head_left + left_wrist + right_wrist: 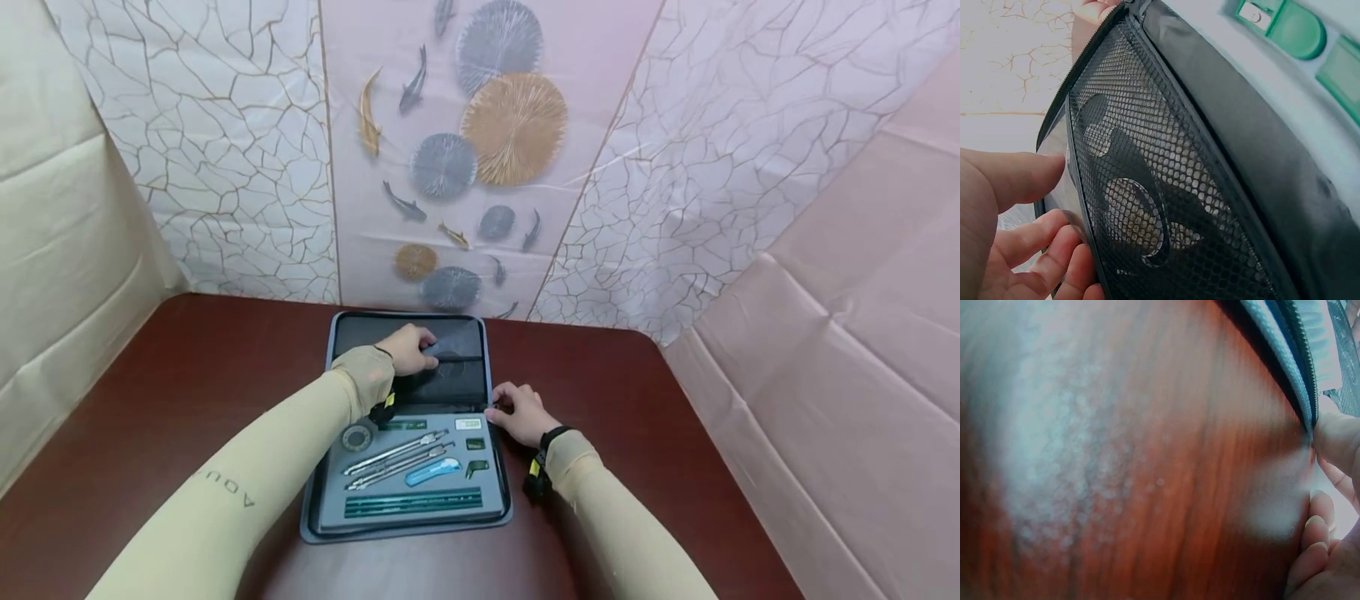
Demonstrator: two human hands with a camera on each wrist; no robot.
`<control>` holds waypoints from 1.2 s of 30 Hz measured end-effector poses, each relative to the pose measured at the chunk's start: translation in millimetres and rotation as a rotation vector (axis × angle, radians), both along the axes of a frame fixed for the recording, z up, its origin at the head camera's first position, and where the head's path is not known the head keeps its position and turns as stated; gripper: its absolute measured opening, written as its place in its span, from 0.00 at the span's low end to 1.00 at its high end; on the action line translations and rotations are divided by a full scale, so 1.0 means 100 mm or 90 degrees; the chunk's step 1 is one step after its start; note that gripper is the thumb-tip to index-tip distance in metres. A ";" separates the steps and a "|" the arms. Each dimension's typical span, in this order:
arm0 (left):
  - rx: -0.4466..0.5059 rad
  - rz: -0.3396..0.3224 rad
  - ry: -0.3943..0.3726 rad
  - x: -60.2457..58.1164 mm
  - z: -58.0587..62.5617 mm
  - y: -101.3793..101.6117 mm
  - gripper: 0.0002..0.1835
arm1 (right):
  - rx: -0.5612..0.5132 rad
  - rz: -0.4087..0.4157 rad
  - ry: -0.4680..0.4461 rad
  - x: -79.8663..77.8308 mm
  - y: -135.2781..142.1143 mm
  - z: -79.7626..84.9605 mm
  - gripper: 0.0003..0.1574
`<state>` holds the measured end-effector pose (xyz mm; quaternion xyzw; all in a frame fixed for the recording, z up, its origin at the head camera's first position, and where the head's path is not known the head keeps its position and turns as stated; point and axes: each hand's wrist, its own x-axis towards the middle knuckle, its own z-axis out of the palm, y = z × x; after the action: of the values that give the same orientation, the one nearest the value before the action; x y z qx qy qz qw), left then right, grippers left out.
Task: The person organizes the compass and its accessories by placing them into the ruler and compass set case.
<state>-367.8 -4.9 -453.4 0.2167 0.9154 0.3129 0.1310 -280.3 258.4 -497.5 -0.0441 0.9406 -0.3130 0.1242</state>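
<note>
An unzipped art pencil case (405, 533) lies flat on the table, its lid folded back at the far side. My left hand (408, 348) is over the lid, fingertips touching the hem of the black mesh pocket (1147, 156); the thumb stands apart from the fingers. Through the mesh show dark and round shapes that I cannot identify. With thumb and curled fingers, my right hand (522, 414) grips the case's zippered edge (1300, 394) near the hinge. The grey insert holds green pencils (412, 502), a blue utility knife (432, 472) and slim silvery tools (397, 458).
Also in the insert are a white eraser (468, 424), small green sharpeners (476, 443) and a round grey disc (357, 436) beside my left sleeve. The dark red table (615, 400) reaches patterned cloth walls (247, 167) at the back and sides.
</note>
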 end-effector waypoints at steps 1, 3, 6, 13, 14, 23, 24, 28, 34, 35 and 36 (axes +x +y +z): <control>-0.001 0.000 -0.001 0.01 0.00 0.00 0.25 | 0.001 0.000 -0.002 0.01 -0.01 0.00 0.12; -0.016 -0.001 -0.006 0.03 -0.03 -0.02 0.25 | 0.006 0.001 -0.016 0.03 -0.02 -0.01 0.11; -0.025 0.000 0.000 0.04 -0.06 -0.05 0.24 | 0.004 -0.001 -0.012 0.05 -0.05 -0.02 0.10; -0.077 0.027 0.025 0.08 -0.04 -0.04 0.24 | 0.005 -0.004 -0.005 0.03 -0.07 -0.01 0.10; -0.086 0.031 0.026 0.09 -0.04 -0.03 0.24 | 0.005 -0.003 -0.005 0.03 -0.07 -0.01 0.10; -0.111 0.019 0.004 0.05 -0.02 -0.06 0.24 | 0.006 0.006 0.004 0.01 -0.05 0.02 0.12; -0.109 0.015 0.000 0.05 -0.01 -0.07 0.24 | 0.005 0.006 0.005 0.01 -0.05 0.03 0.12; -0.096 0.008 -0.014 0.08 0.06 -0.17 0.28 | 0.004 0.002 0.006 0.00 -0.06 0.03 0.12; -0.064 0.020 0.056 0.21 0.15 -0.59 0.29 | -0.006 0.003 0.005 0.00 -0.03 0.06 0.12; -0.062 0.024 0.072 0.24 0.16 -0.68 0.29 | -0.012 0.001 0.004 0.01 -0.02 0.07 0.11; -0.060 0.032 0.086 0.28 0.16 -0.76 0.29 | -0.017 -0.004 0.003 0.01 -0.01 0.07 0.11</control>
<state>-339.5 -81.3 -437.0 0.2076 0.9410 0.2575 0.0711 -279.2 257.4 -490.5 -0.0431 0.9367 -0.3258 0.1205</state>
